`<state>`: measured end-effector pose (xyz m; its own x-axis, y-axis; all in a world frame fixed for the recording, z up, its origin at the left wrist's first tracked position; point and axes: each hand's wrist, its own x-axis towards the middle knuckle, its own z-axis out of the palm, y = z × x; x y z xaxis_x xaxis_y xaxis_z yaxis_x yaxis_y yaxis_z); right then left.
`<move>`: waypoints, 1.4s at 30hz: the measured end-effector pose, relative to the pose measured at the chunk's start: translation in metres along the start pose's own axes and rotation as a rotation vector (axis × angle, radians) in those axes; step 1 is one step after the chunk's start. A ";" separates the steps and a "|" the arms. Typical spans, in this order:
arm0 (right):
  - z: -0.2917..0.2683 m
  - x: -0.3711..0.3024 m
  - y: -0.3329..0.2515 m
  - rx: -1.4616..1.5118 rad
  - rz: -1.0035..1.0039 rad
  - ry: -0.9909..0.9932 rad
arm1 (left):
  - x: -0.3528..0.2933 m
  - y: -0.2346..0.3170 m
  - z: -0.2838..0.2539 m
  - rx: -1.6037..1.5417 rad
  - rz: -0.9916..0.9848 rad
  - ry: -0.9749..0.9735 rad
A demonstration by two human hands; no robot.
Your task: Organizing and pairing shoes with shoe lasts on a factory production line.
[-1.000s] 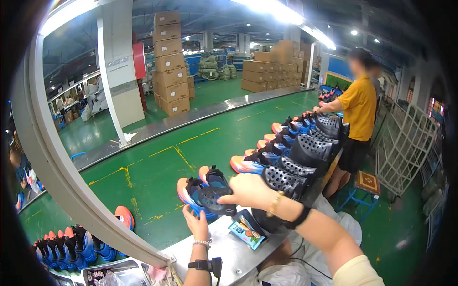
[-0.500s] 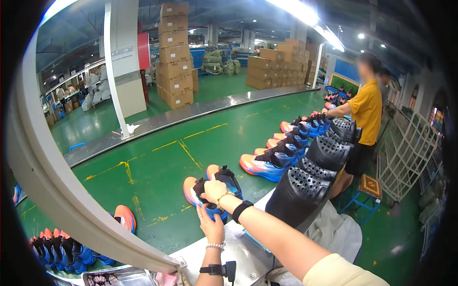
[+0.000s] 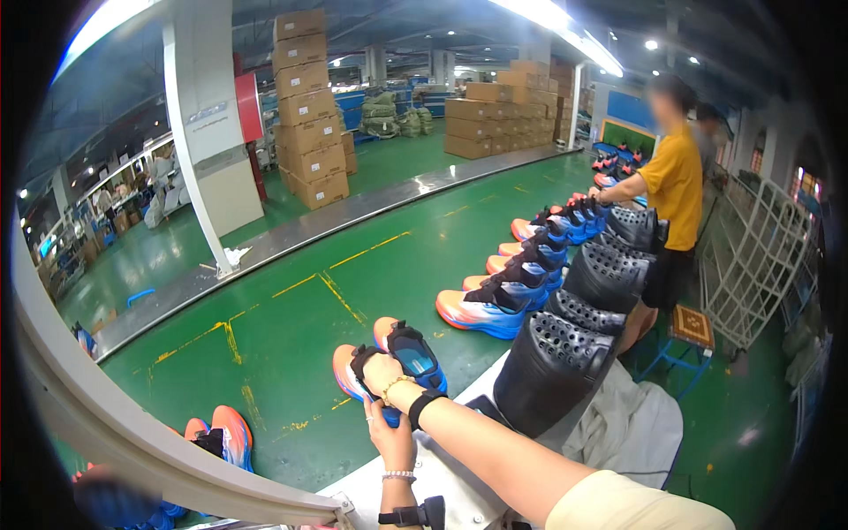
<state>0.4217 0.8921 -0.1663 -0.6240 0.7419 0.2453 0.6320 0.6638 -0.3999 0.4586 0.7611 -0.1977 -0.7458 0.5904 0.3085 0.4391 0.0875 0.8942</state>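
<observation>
An orange, white and blue sneaker (image 3: 346, 364) with a black tongue sits on the green belt at the near edge, toe pointing away. Into its opening reaches my right hand (image 3: 382, 373); the fingers are hidden inside the shoe. My left hand (image 3: 390, 437) is closed around the heel and side of that same sneaker from below. Just to the right, touching or nearly touching it, stands a matching sneaker (image 3: 415, 352) with its opening wide and a blue insole showing.
A row of similar sneakers (image 3: 481, 311) runs up the belt's right side, beside black perforated boot-shaped forms (image 3: 552, 371). Beyond them a co-worker (image 3: 680, 194) in yellow touches shoes. More sneakers (image 3: 231, 435) stand lower left, behind a white curved post (image 3: 115, 389). A dark blurred shape (image 3: 115, 496) covers some.
My right hand has slid lower and deeper into the sneaker's opening, uncovering more of the neighbouring shoe. My left hand keeps its hold at the heel. A dark blurred shape has appeared lower left.
</observation>
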 end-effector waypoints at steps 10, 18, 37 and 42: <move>-0.189 -0.153 -0.023 0.320 -0.548 -0.235 | 0.030 -0.080 -0.016 -0.824 -0.162 0.003; -0.368 -0.242 0.107 0.287 -0.383 0.546 | 0.011 -0.022 -0.012 -0.245 0.049 0.108; -0.337 -0.236 0.247 0.374 0.093 0.514 | 0.113 -0.016 0.007 0.259 0.139 -0.395; -0.343 -0.242 0.236 0.303 0.234 0.373 | 0.099 -0.009 0.009 0.650 0.161 -0.236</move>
<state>0.8790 0.9016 -0.0170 -0.2417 0.8868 0.3940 0.5390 0.4603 -0.7054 0.3854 0.8256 -0.1778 -0.5504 0.7879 0.2762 0.7997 0.4024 0.4456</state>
